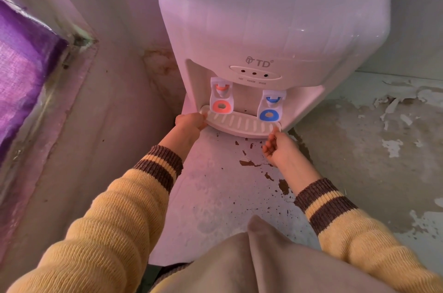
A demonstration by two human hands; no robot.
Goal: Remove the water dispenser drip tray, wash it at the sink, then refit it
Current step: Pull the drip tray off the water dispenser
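A white tabletop water dispenser (268, 17) stands on a worn white surface. Its slotted white drip tray (242, 123) sits in place at the base, under a red tap (221, 100) on the left and a blue tap (269, 108) on the right. My left hand (190, 122) is closed on the tray's left end. My right hand (275, 145) touches the tray's right end with its fingertips, the fingers loosely curled and the palm turned up.
The dispenser rests on a white stand (223, 192) with flaking paint. A wall and a window frame with purple cloth (21, 72) lie close on the left. Peeling wall or floor (383, 129) lies to the right.
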